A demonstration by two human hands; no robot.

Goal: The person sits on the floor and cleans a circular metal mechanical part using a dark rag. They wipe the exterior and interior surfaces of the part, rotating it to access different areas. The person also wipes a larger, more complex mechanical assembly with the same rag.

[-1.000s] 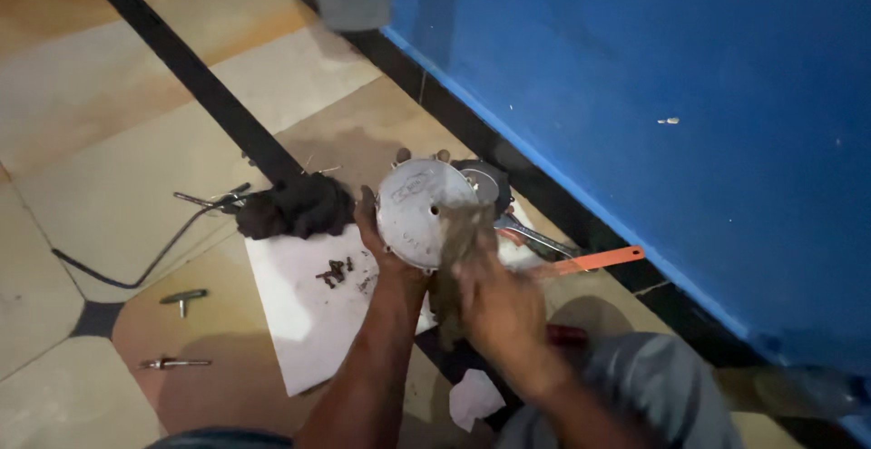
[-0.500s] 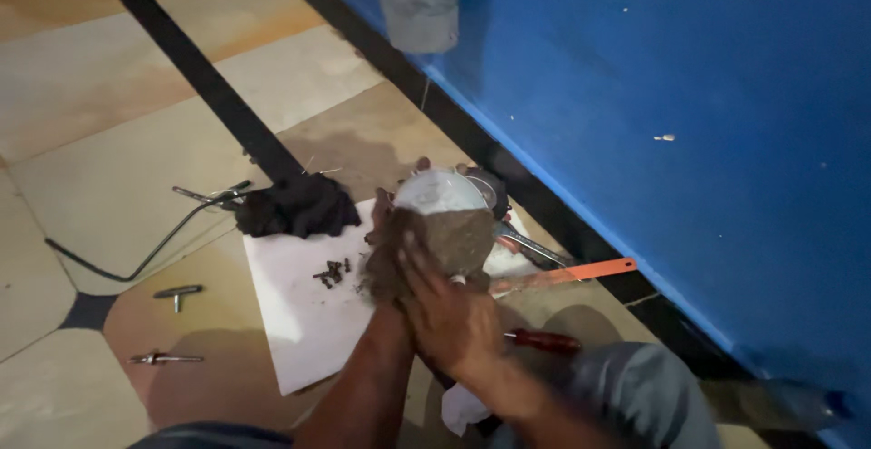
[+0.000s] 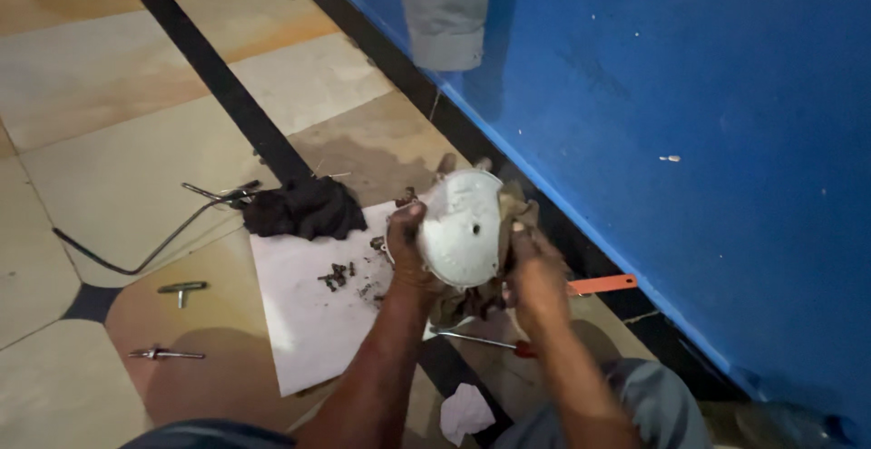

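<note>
A tiled floor (image 3: 109, 104) of tan and cream slabs with a black strip runs up to a blue wall (image 3: 689, 141) close on the right. Above a white sheet of paper (image 3: 308, 313) the left hand (image 3: 408, 254) and right hand (image 3: 535, 272) hold a round white plastic cover (image 3: 463, 227) between them, raised off the floor, its face with a small centre hole turned up. The left fingers are curled closed round its left rim; the right fingers are closed on a brownish rag (image 3: 513, 209) pressed against its right edge. The cover looks light and rigid, probably greasy and so slippery; the rim seems the surest place to grip. On the paper lie small dark screws (image 3: 337, 276) and, at its far edge, a black cloth (image 3: 304, 209). A red-handled screwdriver (image 3: 485, 342) lies below the hands, an orange strip (image 3: 599, 284) beside the wall. The wall crowds the right; open floor lies left, past a bent rod (image 3: 136, 254) and two small metal tools (image 3: 181, 290).
</note>
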